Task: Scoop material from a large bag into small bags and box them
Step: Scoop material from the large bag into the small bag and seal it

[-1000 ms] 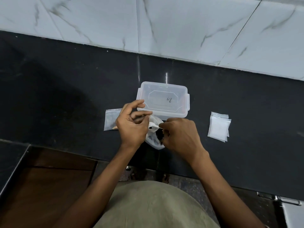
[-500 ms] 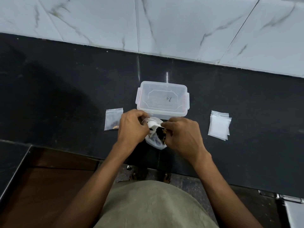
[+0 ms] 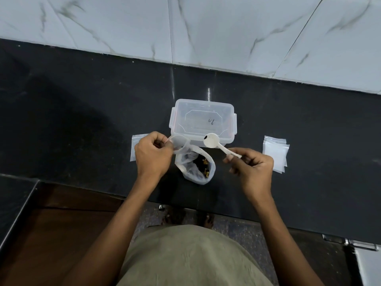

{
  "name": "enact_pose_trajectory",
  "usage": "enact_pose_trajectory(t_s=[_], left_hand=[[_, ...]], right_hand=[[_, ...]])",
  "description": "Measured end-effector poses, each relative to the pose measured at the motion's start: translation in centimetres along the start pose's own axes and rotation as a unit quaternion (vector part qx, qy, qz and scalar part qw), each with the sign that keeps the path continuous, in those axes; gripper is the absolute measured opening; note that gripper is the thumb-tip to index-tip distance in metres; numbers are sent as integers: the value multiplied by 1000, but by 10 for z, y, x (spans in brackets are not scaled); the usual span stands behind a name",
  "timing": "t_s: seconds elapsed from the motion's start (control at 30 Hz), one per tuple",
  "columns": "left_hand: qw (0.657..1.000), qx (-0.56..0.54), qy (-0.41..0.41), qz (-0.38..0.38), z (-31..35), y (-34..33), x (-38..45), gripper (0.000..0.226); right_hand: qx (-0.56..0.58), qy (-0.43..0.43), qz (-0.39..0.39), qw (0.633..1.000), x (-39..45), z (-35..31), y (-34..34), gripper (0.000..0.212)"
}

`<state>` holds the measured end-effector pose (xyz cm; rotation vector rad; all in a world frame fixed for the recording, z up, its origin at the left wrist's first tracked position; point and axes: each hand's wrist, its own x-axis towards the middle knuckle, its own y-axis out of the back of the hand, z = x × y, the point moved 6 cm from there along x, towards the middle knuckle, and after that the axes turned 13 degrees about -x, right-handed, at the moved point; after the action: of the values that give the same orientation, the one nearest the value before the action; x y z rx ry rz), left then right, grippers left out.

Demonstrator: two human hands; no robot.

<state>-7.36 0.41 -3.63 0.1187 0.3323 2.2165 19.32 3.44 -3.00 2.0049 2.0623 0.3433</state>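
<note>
The scooping step was in hand. The right hand (image 3: 250,168) pinched a white plastic spoon (image 3: 216,144) carrying a dark morsel. The left hand (image 3: 151,153) pinched open a small clear bag (image 3: 179,144). The crinkly large bag (image 3: 198,168) sat at six o'clock from the lidded translucent box (image 3: 203,120). Next would come tipping the spoon into the small bag's mouth.

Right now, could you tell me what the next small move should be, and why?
Probably tip the spoon in the right hand into the small bag that the left hand holds open: the spoon carries a dark bit and hangs beside the bag's mouth.
</note>
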Motion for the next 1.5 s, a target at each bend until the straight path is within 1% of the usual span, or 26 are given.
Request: enact_pose_trajectory(t_s=[0.07, 0.17, 0.23, 0.3, 0.37, 0.43, 0.53, 0.63, 0.7, 0.77, 0.9, 1.0, 1.1, 1.33, 1.4, 1.5], left_hand=[[997, -68, 38, 20, -11, 4, 2, 20], [991, -119, 57, 33, -19, 7, 0, 18], [987, -140, 63, 45, -22, 9, -2, 20], [983, -154, 72, 73, -26, 13, -4, 22], [977, -155, 98, 105, -31, 18, -4, 19], [973, -139, 136, 121, -37, 20, -4, 12], [972, -110, 176, 109, -49, 17, -5, 12], [972, -80, 203, 87, -61, 8, -10, 14], [968, -85, 226, 64, -68, -1, -15, 15], [960, -104, 259, 30, -75, -14, -20, 13], [940, -137, 310, -37, -89, -43, -30, 15], [917, -180, 346, -80, -96, -66, -35, 25], [910, -197, 358, -78, -99, -80, -35, 24], [907, -194, 369, -58, -101, -102, -34, 26], [903, -211, 371, -46, -105, -103, -32, 33], [908, -218, 357, -35, -112, -101, -27, 38]], right_hand=[[-17, -37, 0, 999, -2, 12, -1, 23], [-118, -53, -12, 992, -5, 27, -9, 23], [-204, -27, -18, 978, -6, 31, -16, 17], [-263, 6, -25, 964, -6, 32, -24, 13], [-284, 21, -35, 958, -5, 33, -30, 12], [-297, 33, -39, 954, -5, 33, -35, 12], [-336, 72, -43, 938, -5, 30, -41, 12], [-429, 119, -38, 895, -4, 26, -47, 13], [-475, 141, -39, 868, -4, 24, -52, 12], [-498, 142, -51, 854, -4, 25, -56, 19], [-496, 128, -59, 857, -3, 34, -57, 23], [-480, 108, -68, 868, -1, 38, -58, 18], [-462, 96, -73, 879, 1, 43, -56, 17], [-458, 78, -83, 882, 2, 49, -55, 17], [-450, 86, -70, 886, 2, 46, -52, 18], [-435, 122, -31, 892, 2, 38, -46, 27]])
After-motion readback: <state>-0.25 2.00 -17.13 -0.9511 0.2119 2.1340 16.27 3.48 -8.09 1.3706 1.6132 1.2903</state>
